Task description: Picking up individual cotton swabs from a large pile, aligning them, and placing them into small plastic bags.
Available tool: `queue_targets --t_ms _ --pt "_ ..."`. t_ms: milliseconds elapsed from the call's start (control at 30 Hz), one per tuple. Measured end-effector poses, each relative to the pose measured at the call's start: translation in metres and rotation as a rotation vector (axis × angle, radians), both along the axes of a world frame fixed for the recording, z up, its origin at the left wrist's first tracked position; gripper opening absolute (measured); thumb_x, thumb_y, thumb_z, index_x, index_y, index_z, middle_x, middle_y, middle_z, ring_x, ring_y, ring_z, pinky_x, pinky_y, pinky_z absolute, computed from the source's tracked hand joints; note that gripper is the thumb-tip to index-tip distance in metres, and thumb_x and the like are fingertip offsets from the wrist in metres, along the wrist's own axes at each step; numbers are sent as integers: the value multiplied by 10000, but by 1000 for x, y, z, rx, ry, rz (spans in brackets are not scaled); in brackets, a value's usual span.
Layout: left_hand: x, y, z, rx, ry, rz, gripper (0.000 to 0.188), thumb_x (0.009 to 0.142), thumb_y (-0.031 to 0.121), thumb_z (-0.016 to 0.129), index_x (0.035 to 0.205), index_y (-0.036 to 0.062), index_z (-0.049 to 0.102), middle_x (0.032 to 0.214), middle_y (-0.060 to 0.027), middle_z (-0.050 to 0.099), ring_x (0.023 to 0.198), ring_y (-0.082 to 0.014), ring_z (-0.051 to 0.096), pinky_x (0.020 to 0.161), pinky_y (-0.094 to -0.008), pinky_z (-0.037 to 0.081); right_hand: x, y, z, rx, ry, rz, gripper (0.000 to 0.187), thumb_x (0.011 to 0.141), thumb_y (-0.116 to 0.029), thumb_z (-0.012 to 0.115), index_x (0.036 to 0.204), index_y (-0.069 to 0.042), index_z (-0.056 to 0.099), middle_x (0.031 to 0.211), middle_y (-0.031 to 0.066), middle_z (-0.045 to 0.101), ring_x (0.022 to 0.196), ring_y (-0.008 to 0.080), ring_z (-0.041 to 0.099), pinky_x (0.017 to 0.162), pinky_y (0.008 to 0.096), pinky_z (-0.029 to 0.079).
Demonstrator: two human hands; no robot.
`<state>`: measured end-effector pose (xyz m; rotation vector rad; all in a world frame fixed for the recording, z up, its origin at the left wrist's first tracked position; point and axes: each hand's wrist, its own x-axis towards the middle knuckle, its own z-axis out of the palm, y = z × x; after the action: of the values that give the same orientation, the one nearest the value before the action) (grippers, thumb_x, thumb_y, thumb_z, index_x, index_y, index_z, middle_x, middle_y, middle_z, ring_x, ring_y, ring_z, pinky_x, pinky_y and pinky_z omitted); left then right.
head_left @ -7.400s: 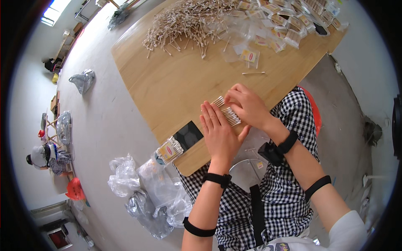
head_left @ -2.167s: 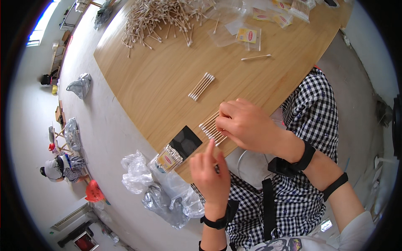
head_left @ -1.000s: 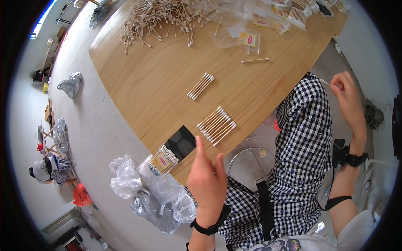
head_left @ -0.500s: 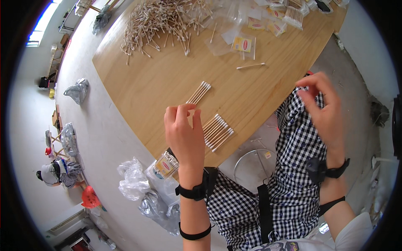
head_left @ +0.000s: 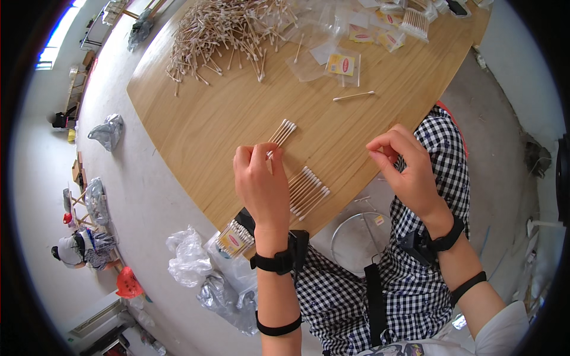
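My left hand (head_left: 260, 187) reaches over the table, fingers curled about the near end of a small row of cotton swabs (head_left: 285, 132). One white tip shows between thumb and forefinger; the palm side is hidden. Beside that hand lies a wider row of cotton swabs (head_left: 309, 193), side by side near the table's edge. My right hand (head_left: 408, 172) hovers at the right edge of the table, thumb and forefinger brought together, with nothing visible in the pinch. A single cotton swab (head_left: 354, 96) lies apart, farther back.
A big loose heap of cotton swabs (head_left: 219, 38) covers the far left of the wooden table (head_left: 196, 130). Clear bags with yellow labels (head_left: 343, 64) lie at the back. A filled swab pack (head_left: 233, 238) rests at the near corner, above crumpled plastic bags (head_left: 190, 255).
My right hand has moved left, from over my lap toward the table's edge, its thumb and forefinger closing together. My left hand stays by the small row, its fingers slightly closer together.
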<state>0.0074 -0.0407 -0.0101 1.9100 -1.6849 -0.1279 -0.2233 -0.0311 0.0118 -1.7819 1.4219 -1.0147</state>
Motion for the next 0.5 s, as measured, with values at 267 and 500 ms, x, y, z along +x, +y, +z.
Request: queue_targets --t_ms 267,500 --pt "7 15 2 28 -16 -14 42 868 84 702 869 43 693 835 -75 559 751 -208 567 678 -328 478 7 1 -9 29 -19 32 61 869 -6 669 907 -22 625 834 55 563 685 157 542 610 274 451" --pt "15 52 18 176 70 -51 70 880 58 689 945 46 714 879 -72 544 785 -201 568 694 -309 475 11 2 -13 15 -26 53 64 866 -2 667 911 -26 628 845 60 564 677 157 536 595 273 443"
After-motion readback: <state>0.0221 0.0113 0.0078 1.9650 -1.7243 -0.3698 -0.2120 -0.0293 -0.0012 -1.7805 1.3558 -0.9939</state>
